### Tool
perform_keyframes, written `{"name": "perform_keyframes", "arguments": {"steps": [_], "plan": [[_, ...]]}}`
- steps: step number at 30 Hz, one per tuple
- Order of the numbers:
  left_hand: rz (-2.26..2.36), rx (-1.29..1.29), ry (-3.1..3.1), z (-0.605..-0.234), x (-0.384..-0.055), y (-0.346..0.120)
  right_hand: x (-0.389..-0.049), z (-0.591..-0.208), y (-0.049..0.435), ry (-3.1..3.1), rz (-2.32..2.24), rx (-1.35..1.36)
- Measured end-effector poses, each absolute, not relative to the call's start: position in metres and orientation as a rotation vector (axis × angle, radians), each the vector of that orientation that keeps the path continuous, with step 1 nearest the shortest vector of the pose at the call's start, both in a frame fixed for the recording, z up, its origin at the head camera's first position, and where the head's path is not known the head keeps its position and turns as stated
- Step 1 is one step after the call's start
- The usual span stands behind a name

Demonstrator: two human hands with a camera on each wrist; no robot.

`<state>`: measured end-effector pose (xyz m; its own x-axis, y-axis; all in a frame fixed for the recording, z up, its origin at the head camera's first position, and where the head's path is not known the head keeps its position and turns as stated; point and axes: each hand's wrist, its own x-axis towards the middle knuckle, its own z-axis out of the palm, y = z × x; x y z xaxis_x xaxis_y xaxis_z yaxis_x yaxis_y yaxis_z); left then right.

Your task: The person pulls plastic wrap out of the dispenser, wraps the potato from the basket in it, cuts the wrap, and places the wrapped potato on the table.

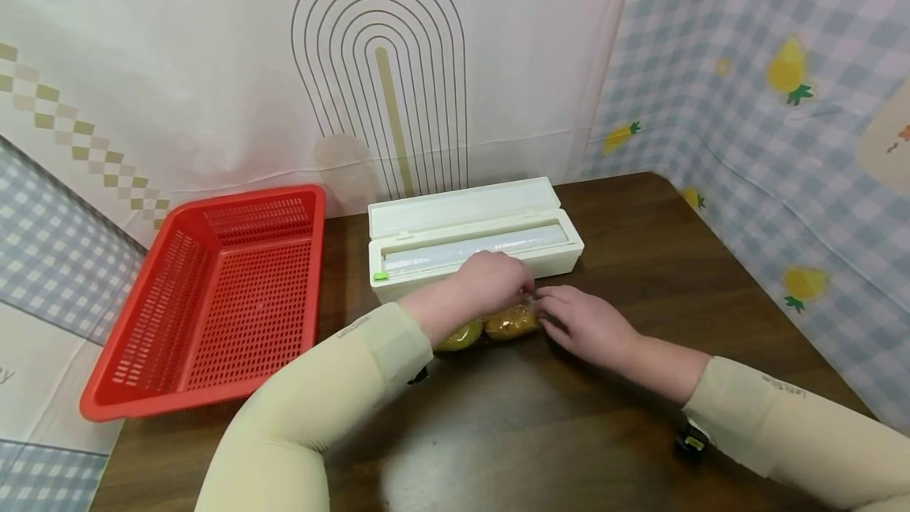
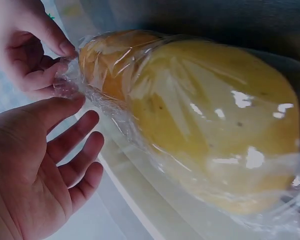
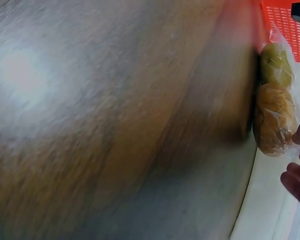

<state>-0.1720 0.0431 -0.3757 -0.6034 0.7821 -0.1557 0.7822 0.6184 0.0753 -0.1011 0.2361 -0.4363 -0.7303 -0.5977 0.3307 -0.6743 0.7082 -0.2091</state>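
Two rounded food items lie side by side, wrapped together in clear plastic wrap: a yellow, speckled fruit (image 2: pixel 215 120) and a smaller orange-brown piece (image 3: pixel 275 120). At the brown piece's end the wrap (image 2: pixel 70 82) is bunched up. My left hand (image 1: pixel 490 283) reaches over the items and pinches this gathered film near its thumb tip, its other fingers loosely bent. From the right, my right hand (image 1: pixel 586 326) meets it, holding the same bunch between thumb and fingers. In the head view the left hand and forearm partly cover the items.
Behind the hands stands a white plastic wrap dispenser (image 1: pixel 476 247), lid raised, a film roll inside and a green slider (image 1: pixel 381 276) at its left end. A red plastic basket (image 1: pixel 316 291) sits to the left on the brown wooden table (image 1: pixel 498 433). Patterned cloths hang behind.
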Motion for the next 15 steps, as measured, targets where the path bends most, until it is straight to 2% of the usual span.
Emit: {"name": "perform_keyframes", "arguments": {"steps": [9,15], "plan": [[-0.081,1.291,2.584,-0.378,-0.164,0.028,-0.101,-0.44,0.242,-2.518,0.336,1.252],[-0.248,1.329,2.616,-0.376,-0.157,0.027,-0.089,-0.43,0.233,-2.811,0.358,1.179]]}}
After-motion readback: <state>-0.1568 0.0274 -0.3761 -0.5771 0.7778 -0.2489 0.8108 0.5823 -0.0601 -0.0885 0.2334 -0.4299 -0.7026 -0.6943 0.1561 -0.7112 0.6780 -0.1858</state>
